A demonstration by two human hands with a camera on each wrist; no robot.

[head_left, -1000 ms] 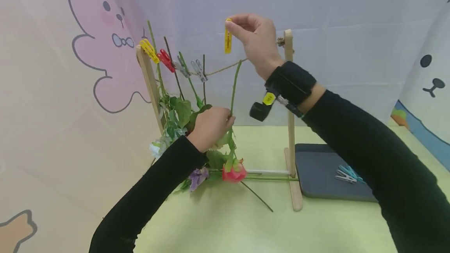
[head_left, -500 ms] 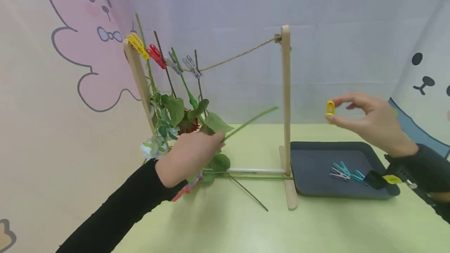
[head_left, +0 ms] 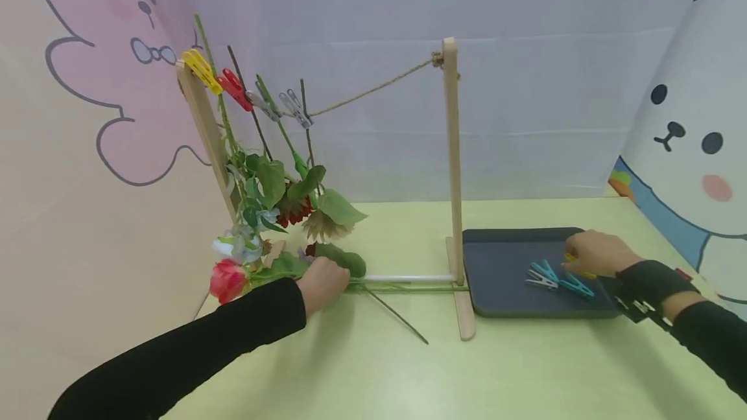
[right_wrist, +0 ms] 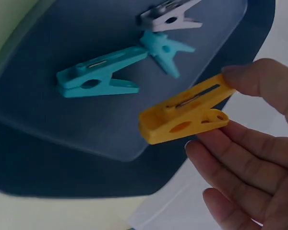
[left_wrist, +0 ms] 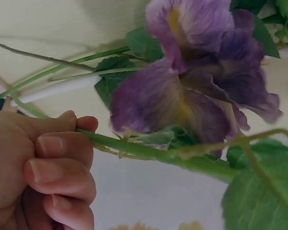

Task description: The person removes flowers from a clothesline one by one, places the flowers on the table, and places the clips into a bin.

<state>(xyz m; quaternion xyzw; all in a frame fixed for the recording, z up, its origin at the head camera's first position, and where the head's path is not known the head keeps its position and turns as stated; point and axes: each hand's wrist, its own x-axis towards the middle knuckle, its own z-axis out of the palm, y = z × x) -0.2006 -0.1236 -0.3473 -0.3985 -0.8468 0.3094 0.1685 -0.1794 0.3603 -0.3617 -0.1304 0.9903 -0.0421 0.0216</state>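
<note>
My left hand grips the green stem of a pink rose, low over the table at the left. Close beside that stem lies a purple iris-like flower. At the right, my right hand is over the dark tray. Its thumb and fingers pinch a yellow clothespin by the handle end. Two turquoise clothespins and a grey clothespin lie in the tray below.
A wooden rack with a right post carries a twine line. Yellow, red and two grey clothespins hold flower stems upside down on it. Loose stems lie along the rack's base.
My left hand has lowered the rose from near the line down to the table, its head swinging left. My right hand has carried the yellow clothespin from above the line to the tray.
</note>
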